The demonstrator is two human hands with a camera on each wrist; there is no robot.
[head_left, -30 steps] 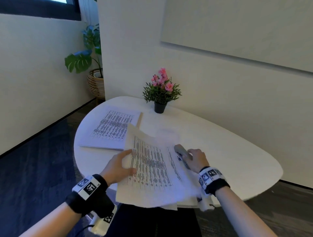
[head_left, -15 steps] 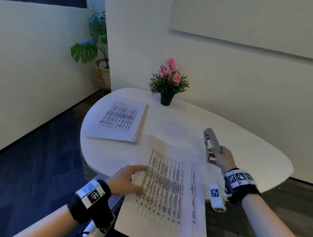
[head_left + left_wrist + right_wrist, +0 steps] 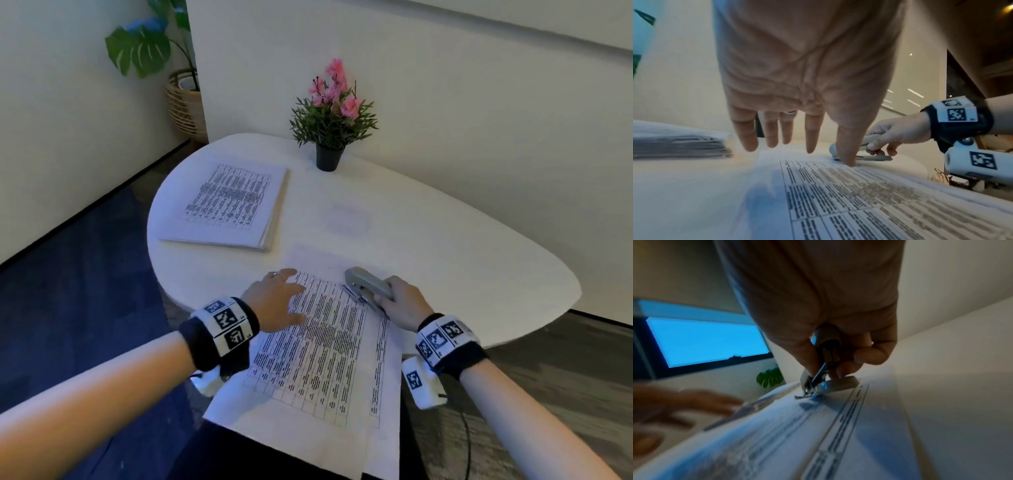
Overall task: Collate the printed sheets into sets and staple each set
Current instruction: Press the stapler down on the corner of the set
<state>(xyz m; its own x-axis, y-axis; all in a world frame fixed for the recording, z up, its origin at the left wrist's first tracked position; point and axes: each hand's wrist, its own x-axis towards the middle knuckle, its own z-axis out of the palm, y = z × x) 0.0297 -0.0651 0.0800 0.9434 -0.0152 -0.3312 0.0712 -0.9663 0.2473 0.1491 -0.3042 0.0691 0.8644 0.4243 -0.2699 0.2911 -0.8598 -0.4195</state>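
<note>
The left hand, fingers flat, presses the printed set. The right hand grips the stapler at its edge. Stapling appears pending; a stack awaits.

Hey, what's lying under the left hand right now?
The left hand rests with straight fingers on a printed sheet lying on the white table. More sheet edges peek out below; how many is hidden.

Nothing is reading clearly; the sheets are showing blurred table print; the wristbands are bearing only square coded markers.
</note>
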